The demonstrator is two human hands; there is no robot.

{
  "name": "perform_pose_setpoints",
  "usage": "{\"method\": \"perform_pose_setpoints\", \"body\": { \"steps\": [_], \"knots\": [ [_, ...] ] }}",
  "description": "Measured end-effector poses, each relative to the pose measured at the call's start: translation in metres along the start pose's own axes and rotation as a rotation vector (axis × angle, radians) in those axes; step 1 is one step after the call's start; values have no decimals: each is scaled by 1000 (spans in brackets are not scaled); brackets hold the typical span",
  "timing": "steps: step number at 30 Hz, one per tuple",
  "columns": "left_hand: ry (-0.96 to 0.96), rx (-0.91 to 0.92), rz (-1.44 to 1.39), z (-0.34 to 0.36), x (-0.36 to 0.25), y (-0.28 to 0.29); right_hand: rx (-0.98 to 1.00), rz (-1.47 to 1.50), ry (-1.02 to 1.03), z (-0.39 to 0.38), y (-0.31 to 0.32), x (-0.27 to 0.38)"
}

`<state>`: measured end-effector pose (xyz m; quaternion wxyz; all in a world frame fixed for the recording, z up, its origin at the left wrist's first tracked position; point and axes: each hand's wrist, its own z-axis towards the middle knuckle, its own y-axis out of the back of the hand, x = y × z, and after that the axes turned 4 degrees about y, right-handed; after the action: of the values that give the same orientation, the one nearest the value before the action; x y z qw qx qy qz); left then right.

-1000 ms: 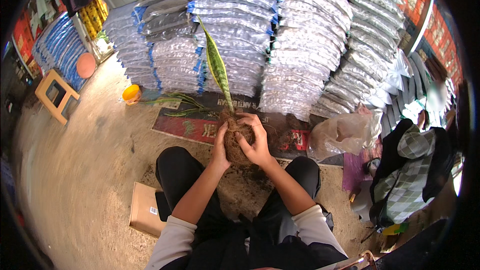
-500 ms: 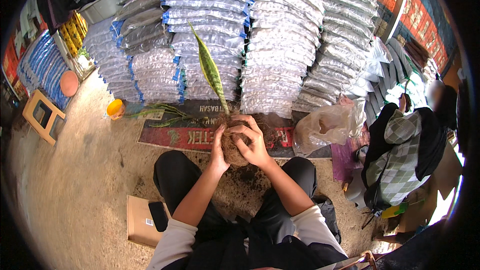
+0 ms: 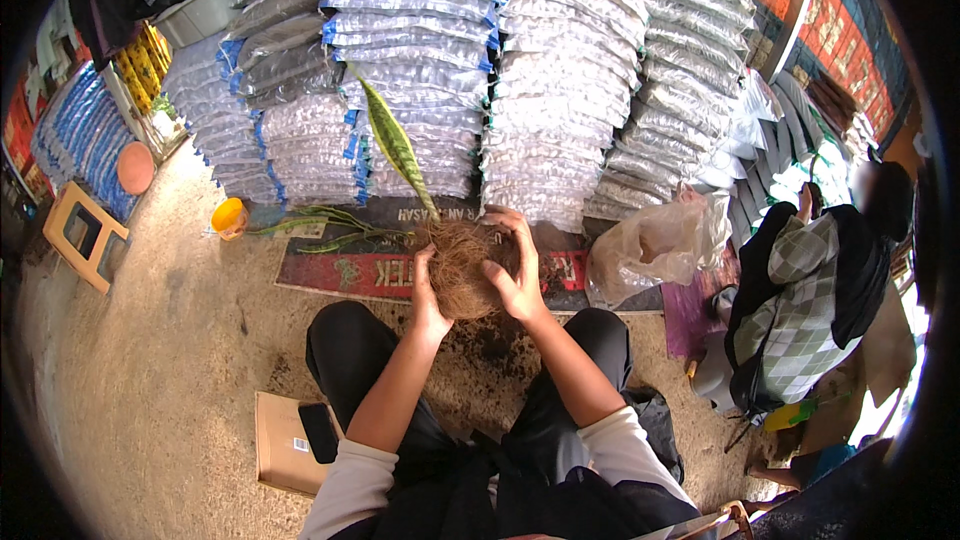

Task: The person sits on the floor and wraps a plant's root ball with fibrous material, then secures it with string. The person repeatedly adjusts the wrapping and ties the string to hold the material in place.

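Both hands hold a large ball of fibrous brown roots (image 3: 457,265) in front of my knees. My left hand (image 3: 427,295) grips its left side; my right hand (image 3: 518,275) curls round its right side, thumb against the fibres. From the ball a tall green leaf with yellow edges (image 3: 392,140) rises, leaning left. More striped leaves (image 3: 335,225) lie behind and left of it, on a dark board with red bands (image 3: 330,270). Dark loose soil (image 3: 490,350) is scattered on the concrete below my hands.
Stacks of filled bags (image 3: 560,90) stand ahead. Around me: orange bowl (image 3: 229,219), plastic stool (image 3: 85,235), cardboard (image 3: 280,460) with a black phone (image 3: 318,432), crumpled clear bag (image 3: 645,250). At right, a person in checked clothing (image 3: 800,320) crouches.
My hands have spread apart around the root ball, showing more of it, and the tall leaf tilts further left. The view shifted, and the person at right shows more.
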<state>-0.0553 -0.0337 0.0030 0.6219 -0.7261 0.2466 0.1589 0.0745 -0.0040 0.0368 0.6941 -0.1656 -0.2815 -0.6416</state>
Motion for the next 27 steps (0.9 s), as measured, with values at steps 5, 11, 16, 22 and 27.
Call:
{"method": "perform_pose_setpoints", "body": {
  "steps": [5,11,16,22,27],
  "knots": [
    [26,-45,-2,2,-1,-10,-194,-15,-176,-8,6,-1],
    [49,44,-14,16,24,-16,-231,-106,-188,-11,23,8],
    [95,89,-24,23,35,-22,-266,-156,-200,-16,34,3],
    [35,58,-14,22,22,-11,-91,-441,-8,-7,20,13],
    [-139,14,53,17,11,12,322,-590,112,-2,-25,16]
  ]
}}
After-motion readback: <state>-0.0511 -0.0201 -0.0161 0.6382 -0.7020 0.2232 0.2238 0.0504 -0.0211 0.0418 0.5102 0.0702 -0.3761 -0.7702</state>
